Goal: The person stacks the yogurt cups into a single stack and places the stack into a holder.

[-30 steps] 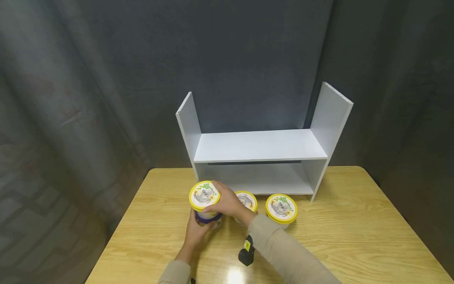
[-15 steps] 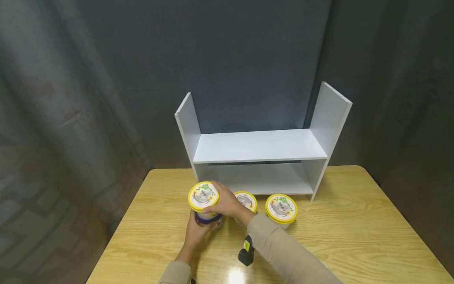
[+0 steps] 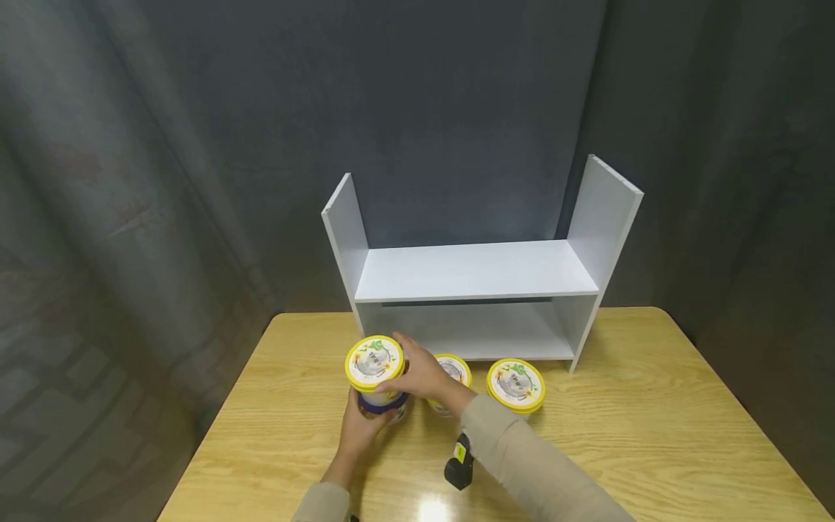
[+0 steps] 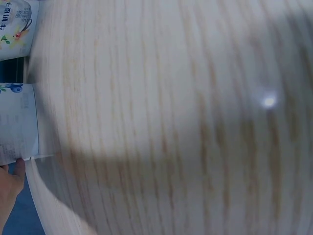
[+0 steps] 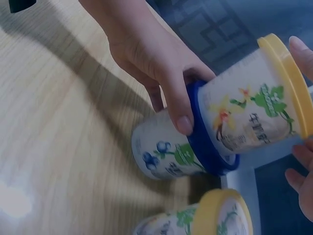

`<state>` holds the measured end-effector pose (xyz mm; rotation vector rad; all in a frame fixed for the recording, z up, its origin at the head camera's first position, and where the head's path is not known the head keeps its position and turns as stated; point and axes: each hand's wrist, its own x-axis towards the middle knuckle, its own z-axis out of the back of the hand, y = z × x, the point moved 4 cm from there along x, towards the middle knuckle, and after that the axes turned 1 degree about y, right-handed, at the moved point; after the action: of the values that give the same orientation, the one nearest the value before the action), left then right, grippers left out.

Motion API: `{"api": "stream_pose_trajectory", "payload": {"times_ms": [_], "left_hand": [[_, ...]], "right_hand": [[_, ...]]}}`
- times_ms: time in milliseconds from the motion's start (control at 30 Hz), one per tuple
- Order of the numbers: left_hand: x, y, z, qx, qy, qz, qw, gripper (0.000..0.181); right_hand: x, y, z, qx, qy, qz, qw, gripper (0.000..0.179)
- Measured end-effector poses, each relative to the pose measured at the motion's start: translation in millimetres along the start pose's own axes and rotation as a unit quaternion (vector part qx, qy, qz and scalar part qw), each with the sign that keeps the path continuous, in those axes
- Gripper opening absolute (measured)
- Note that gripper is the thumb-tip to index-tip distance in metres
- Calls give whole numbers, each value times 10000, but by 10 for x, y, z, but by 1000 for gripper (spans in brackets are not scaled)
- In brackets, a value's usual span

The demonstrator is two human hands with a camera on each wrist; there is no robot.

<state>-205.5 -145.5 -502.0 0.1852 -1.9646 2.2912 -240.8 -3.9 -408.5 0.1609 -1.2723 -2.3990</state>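
Note:
My right hand (image 3: 420,371) holds a white tub by its yellow lid (image 3: 375,362), thumb and fingers at the rim. This yellow-lidded tub (image 5: 249,103) sits on a second tub with a dark blue lid (image 5: 203,132) and blueberry print (image 5: 161,152). Around the blue-lidded tub curls my left hand (image 3: 357,431), its thumb lying on the blue lid's edge in the right wrist view. Much of the lower tub is hidden behind my hands in the head view. The left wrist view catches only parts of the two tubs at its left edge.
Two more yellow-lidded tubs stand on the wooden table (image 3: 652,420): one (image 3: 454,368) partly behind my right wrist, the other tub (image 3: 515,384) farther right. Behind them is a white two-level shelf (image 3: 479,272) with upright sides. Dark curtains (image 3: 457,109) hang around the table.
Both hands keep the same hold on the stacked tubs. The right wrist has shifted very slightly to the right, and the head view has tilted a little.

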Motion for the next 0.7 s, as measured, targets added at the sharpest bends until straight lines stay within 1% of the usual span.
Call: {"api": "stream_pose_trajectory", "payload": {"times_ms": [133,200,300,433,700], "left_hand": [[26,133,4,190,-71,40,9998,90],[30,167,1,283,-134,63,9995,90],[25,175,2,348,-187,-11,9992,90],[25,169,3,321,-219,-20,9992,89],[25,176,0,239,-317,112,9991,88]], "right_hand": [[-51,-48,91,5,-22,-187,9998,102],[-76,-71,140,3,-48,-229,9997,101],[-105,-99,203,-47,-128,-255,9996,101],[-151,-126,296,-84,-279,-311,9991,100],[-308,-227,462,86,-462,-456,9979,96]]}}
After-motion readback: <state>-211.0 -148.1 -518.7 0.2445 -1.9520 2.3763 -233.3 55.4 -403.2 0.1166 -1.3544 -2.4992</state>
